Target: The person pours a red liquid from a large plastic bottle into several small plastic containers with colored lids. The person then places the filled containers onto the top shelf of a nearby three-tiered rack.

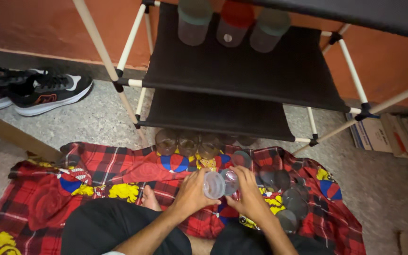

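Clear plastic jar (214, 184) held between both hands over lap, lying on side, mouth toward left. Left hand (192, 191) wraps jar body; right hand (247, 191) grips its far end. Below: red tartan blanket (48, 198) on floor. Row of glass jars (187, 141) at blanket's far edge, loose lids (291, 203) just right of hands. Black fabric shelf rack (242, 71) beyond, three lidded jars (232, 23) on it. Sneakers (34, 89) far left.

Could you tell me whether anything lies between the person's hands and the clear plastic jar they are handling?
Nothing visible does. The left hand and the right hand both already touch the clear plastic jar, holding it above the red patterned cloth.
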